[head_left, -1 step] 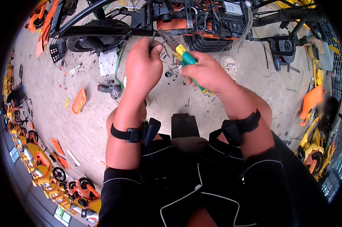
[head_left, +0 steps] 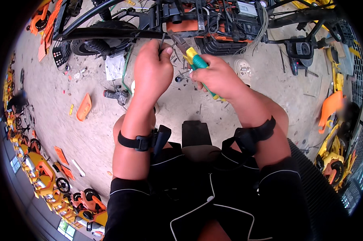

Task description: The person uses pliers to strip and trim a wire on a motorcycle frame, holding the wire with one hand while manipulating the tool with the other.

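Observation:
In my right hand [head_left: 216, 76] I hold pliers [head_left: 195, 60] with green and yellow handles. Their dark metal jaws point up and left, beside the fingertips of my left hand [head_left: 154, 66]. The left fingers are pinched together around a thin dark strip [head_left: 163, 40]; whether it is a cable or a tie is too small to tell. Just beyond both hands is a vehicle's black tube frame [head_left: 117, 33], with an orange part [head_left: 185, 26] and wiring in it. Whether the jaws touch the strip, I cannot make out.
A cordless drill [head_left: 118, 95] and an orange plastic piece [head_left: 84, 107] lie on the floor at left. Another power tool [head_left: 295, 66] rests at right. Grey cables [head_left: 263, 24] hang off the frame. Small scraps are scattered beneath my hands. Yellow and orange machines line the far left.

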Available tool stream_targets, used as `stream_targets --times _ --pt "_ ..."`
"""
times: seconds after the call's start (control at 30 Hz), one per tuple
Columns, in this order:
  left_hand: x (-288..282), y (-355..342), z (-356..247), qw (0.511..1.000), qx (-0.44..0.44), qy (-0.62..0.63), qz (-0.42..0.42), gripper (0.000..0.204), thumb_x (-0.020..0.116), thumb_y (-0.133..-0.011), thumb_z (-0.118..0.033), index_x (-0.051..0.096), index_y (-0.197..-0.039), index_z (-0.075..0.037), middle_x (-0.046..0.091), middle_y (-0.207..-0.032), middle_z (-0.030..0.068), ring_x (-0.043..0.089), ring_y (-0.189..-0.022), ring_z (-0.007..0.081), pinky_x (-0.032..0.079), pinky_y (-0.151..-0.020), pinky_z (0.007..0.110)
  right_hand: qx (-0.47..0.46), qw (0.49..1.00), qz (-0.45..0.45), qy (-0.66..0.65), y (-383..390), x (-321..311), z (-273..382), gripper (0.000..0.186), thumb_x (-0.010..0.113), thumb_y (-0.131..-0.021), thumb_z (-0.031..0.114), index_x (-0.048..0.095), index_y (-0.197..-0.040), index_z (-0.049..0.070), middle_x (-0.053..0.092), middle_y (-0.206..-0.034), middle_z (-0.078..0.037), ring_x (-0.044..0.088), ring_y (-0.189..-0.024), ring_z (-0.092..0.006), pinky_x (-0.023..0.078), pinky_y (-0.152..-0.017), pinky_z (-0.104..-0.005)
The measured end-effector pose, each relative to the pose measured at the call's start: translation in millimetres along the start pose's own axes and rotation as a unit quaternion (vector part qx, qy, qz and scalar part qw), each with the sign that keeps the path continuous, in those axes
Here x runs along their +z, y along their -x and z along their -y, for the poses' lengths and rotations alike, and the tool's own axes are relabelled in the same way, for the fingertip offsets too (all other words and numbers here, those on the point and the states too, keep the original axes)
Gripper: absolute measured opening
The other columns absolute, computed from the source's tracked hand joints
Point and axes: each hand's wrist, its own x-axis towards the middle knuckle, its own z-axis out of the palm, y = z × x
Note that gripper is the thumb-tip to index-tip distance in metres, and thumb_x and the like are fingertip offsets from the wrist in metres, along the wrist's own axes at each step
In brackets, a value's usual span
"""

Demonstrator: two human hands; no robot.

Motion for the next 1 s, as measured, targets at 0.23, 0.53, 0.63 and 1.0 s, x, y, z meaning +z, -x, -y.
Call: stream_targets --times 0.23,0.53,0.63,1.0 --pt "-26 6 14 0.989 -0.137 0.057 0.003 0.014 0.064 -0.100 -0.011 0.065 -0.102 0.002 0.064 -0.087 0.0043 0.055 -0.081 0.0114 0.046 -0.075 0.027 -0.070 0.948 -0.180 -0.255 -23 -75 -3 0.022 0.061 -0.088 0.009 0.059 -0.109 0.001 0.064 -0.083 -0.008 0.064 -0.067 -0.0198 0.055 -0.062 -0.0364" --pt "-17 1 25 0.967 -0.099 0.236 -0.013 0.021 0.067 -0.102 -0.017 0.070 -0.114 0.000 0.069 -0.099 0.0005 0.057 -0.091 0.0084 0.047 -0.085 0.026 -0.057 0.994 -0.012 0.095 -1 -22 -9 0.031 0.062 -0.095 0.010 0.059 -0.124 0.000 0.068 -0.096 -0.007 0.063 -0.082 -0.0154 0.052 -0.073 -0.0320" --pt "-17 -1 24 0.963 -0.083 0.255 -0.020 0.022 0.069 -0.101 -0.017 0.070 -0.116 -0.001 0.069 -0.101 0.0005 0.058 -0.093 0.0078 0.046 -0.086 0.024 -0.060 0.973 -0.015 0.223 5 -17 -6 0.038 0.064 -0.097 0.012 0.055 -0.134 0.004 0.068 -0.100 -0.005 0.061 -0.083 -0.0125 0.051 -0.074 -0.0304" --pt "-1 7 10 0.964 -0.046 0.261 -0.004 0.021 0.070 -0.101 -0.015 0.070 -0.116 0.000 0.070 -0.099 0.0001 0.058 -0.090 0.0069 0.047 -0.082 0.023 -0.098 0.993 0.051 0.035 -6 -4 -8 0.040 0.060 -0.094 0.002 0.055 -0.133 0.003 0.063 -0.109 -0.006 0.061 -0.093 -0.0161 0.052 -0.079 -0.0342"
